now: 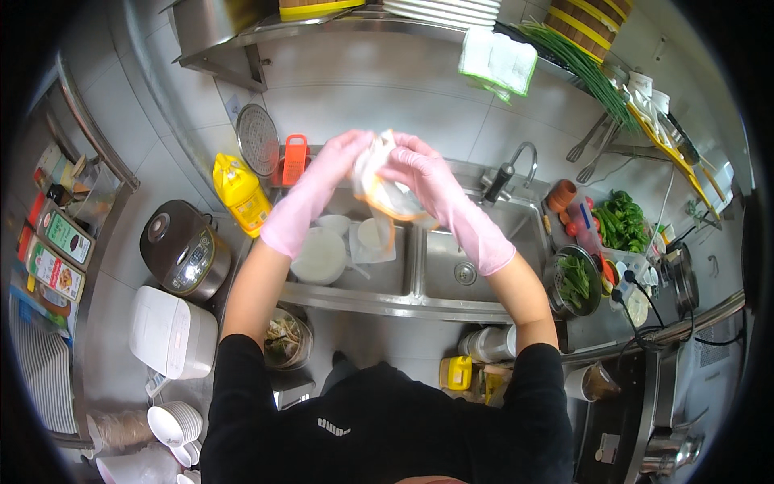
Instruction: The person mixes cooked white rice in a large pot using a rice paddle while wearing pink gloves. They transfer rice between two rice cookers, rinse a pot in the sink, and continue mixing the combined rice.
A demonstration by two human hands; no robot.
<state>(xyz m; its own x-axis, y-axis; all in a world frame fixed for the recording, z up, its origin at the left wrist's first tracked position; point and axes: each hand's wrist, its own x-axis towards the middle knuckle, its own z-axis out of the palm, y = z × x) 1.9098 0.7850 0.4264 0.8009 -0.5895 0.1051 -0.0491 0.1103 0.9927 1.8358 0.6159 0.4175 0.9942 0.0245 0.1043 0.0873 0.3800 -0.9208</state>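
My left hand (349, 148) and my right hand (418, 162), both in pink rubber gloves, are closed on a bunched white cloth (370, 172) with an orange edge. They hold it up above the left basin of a steel double sink (417, 266), near the back wall. The cloth's lower part hangs loose and is somewhat blurred. In the left basin, below the cloth, lie a large white round dish (318, 257), a smaller round dish (332, 224) and a square dish (382, 251). My right forearm reaches over the right basin, where a drain (465, 273) shows.
A tap (500, 181) rises behind the right basin. Left of the sink stand a yellow jug (242, 196), an orange grater (295, 160) and a rice cooker (184, 249). On the right are a colander of greens (573, 281) and a vegetable tub (620, 224). A folded towel (497, 60) hangs overhead.
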